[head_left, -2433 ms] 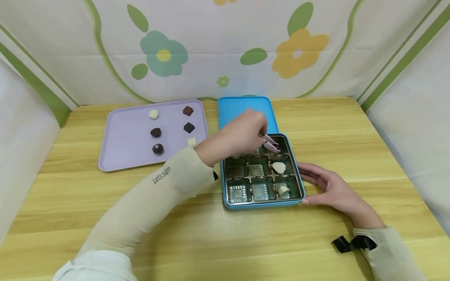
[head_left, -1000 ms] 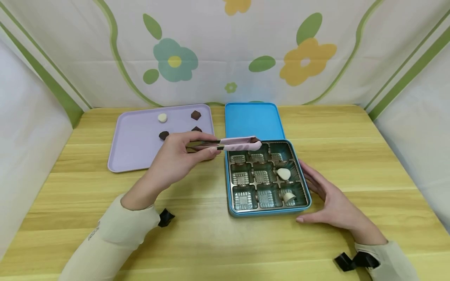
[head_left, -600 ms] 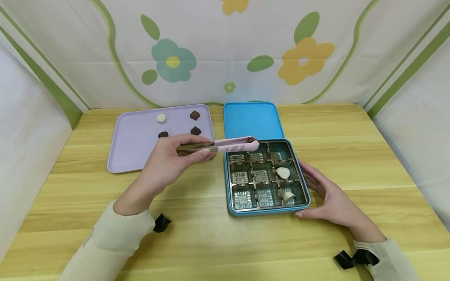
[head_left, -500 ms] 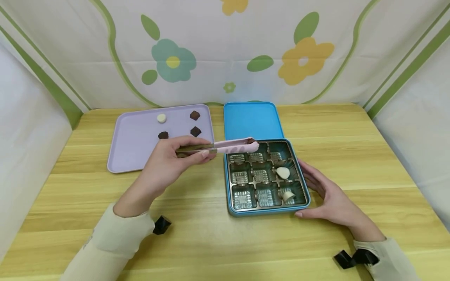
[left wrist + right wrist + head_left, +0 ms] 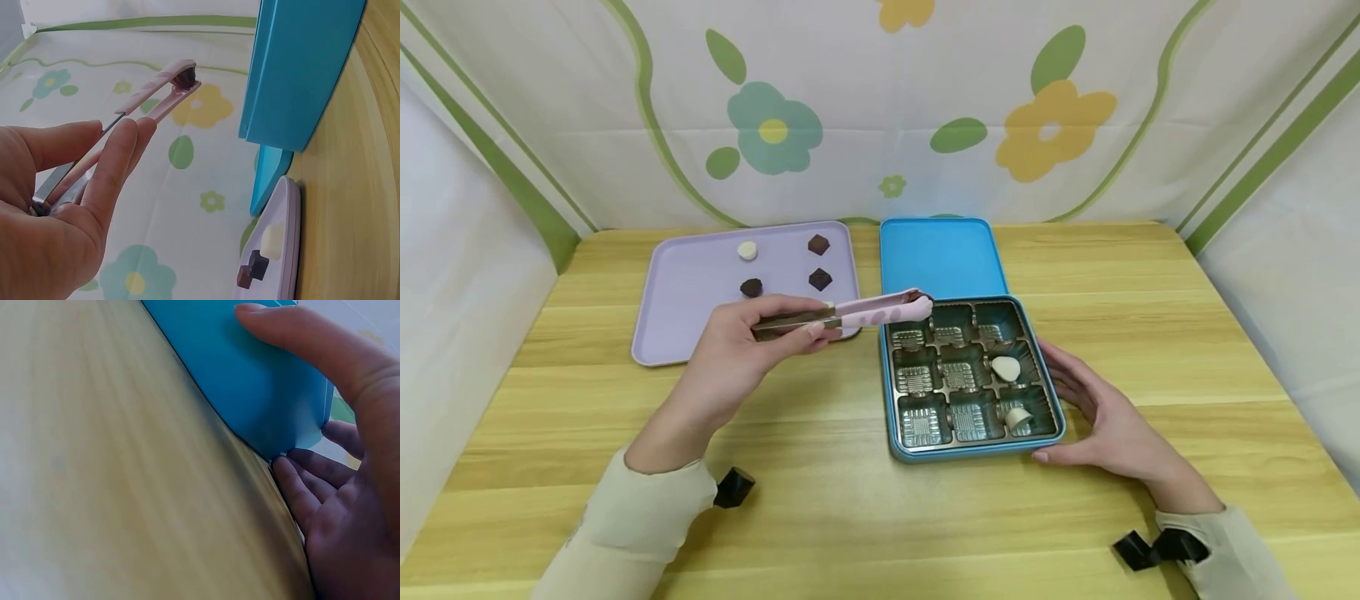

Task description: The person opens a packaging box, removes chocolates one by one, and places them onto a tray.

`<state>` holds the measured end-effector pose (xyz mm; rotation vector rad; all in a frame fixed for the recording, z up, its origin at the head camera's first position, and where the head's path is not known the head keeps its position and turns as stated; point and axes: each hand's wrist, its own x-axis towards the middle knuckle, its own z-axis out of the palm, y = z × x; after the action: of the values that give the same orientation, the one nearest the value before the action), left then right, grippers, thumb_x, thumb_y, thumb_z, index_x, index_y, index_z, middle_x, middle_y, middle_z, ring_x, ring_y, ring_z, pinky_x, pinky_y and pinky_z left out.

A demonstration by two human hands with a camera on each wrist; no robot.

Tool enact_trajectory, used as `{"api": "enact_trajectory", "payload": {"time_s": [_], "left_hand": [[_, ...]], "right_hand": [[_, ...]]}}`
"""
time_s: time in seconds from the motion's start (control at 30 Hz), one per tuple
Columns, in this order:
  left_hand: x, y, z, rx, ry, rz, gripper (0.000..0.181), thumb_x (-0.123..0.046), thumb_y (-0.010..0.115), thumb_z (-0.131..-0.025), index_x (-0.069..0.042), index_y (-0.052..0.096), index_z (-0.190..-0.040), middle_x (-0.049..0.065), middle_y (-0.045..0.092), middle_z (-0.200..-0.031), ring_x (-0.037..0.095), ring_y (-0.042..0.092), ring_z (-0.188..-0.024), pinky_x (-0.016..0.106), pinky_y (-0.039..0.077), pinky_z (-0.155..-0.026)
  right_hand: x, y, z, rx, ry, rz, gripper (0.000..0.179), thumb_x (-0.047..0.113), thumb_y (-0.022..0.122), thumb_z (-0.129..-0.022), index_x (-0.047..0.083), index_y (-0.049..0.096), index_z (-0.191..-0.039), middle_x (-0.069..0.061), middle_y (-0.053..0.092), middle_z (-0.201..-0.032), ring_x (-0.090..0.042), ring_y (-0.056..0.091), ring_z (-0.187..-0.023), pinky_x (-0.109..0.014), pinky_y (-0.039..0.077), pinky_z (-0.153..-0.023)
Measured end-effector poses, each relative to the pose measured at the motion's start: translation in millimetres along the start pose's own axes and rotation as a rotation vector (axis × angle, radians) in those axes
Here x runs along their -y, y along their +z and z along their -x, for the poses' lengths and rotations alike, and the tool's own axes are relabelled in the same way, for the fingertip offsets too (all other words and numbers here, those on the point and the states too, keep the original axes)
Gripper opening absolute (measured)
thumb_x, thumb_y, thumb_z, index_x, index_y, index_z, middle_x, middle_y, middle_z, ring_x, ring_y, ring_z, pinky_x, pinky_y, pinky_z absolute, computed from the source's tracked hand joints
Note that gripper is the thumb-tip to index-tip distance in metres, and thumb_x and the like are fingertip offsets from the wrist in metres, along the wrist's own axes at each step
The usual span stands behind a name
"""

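Observation:
My left hand [image 5: 726,354] grips a pair of tongs [image 5: 883,311] with pink tips, held between thumb and fingers. In the left wrist view a dark brown chocolate [image 5: 184,77] is pinched between the tips. They hang by the back left edge of a blue tin [image 5: 976,452], which has a dark compartment insert [image 5: 936,393]. White chocolates lie in the right column: one in the middle compartment [image 5: 1006,368], one in the front compartment [image 5: 1018,418]. My right hand [image 5: 1112,429] rests at the tin's front right corner, fingertips touching its side and thumb along the front face.
A lilac tray [image 5: 681,308] stands at the back left. On it show a white chocolate [image 5: 747,250], a dark chocolate [image 5: 751,287] and two brown chocolates [image 5: 820,279]; my left hand covers part of it. Behind the tin lies its blue lid [image 5: 940,254], before a floral cloth wall.
The tongs have come up out of the tin's back right compartment and moved left with the chocolate in their tips. My right thumb lifted off the tin's front, then came back to it.

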<state>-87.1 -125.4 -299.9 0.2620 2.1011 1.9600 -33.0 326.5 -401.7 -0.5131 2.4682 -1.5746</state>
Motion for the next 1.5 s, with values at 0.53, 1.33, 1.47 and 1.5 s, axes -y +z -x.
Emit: {"api": "enact_trajectory", "payload": {"time_s": [0.53,1.33,1.47,1.5], "left_hand": [[4.0,-0.3,1.1,-0.002,0.028,0.03,0.033,0.006,0.069,-0.101,0.01,0.067,-0.134,0.021,0.072,-0.126,0.017,0.082,-0.104,0.037,0.066,-0.095],[9.4,-66.4,14.2,-0.179,0.147,0.239,0.025,0.005,0.072,-0.099,0.006,0.074,-0.124,0.012,0.083,-0.107,0.02,0.083,-0.098,0.031,0.066,-0.09],[16.3,-96.1,20.4,-0.269,0.15,0.308,0.027,0.007,0.072,-0.098,0.009,0.074,-0.125,0.014,0.082,-0.111,0.023,0.083,-0.099,0.031,0.065,-0.09],[18.6,-102.8,21.8,-0.292,0.146,0.32,0.027,0.008,0.071,-0.098,0.009,0.073,-0.126,0.014,0.082,-0.111,0.023,0.083,-0.099,0.031,0.065,-0.09]], "right_hand": [[-4.2,-10.5,-3.1,0.1,-0.058,-0.17,0.13,-0.021,0.092,-0.066,0.006,0.02,-0.172,-0.007,0.036,-0.174,-0.003,0.047,-0.15,-0.012,0.041,-0.121],[-8.0,-10.3,-4.4,0.094,-0.076,-0.162,0.127,-0.021,0.091,-0.068,0.005,0.022,-0.172,-0.007,0.037,-0.173,-0.003,0.048,-0.149,-0.011,0.041,-0.12],[-8.3,-10.6,-3.6,0.091,-0.068,-0.158,0.127,-0.021,0.09,-0.069,0.006,0.021,-0.172,-0.005,0.037,-0.173,-0.002,0.048,-0.149,-0.01,0.041,-0.119],[-8.3,-10.6,-3.2,0.091,-0.062,-0.155,0.127,-0.021,0.09,-0.069,0.006,0.021,-0.172,-0.004,0.037,-0.173,-0.002,0.048,-0.149,-0.01,0.041,-0.119]]}}
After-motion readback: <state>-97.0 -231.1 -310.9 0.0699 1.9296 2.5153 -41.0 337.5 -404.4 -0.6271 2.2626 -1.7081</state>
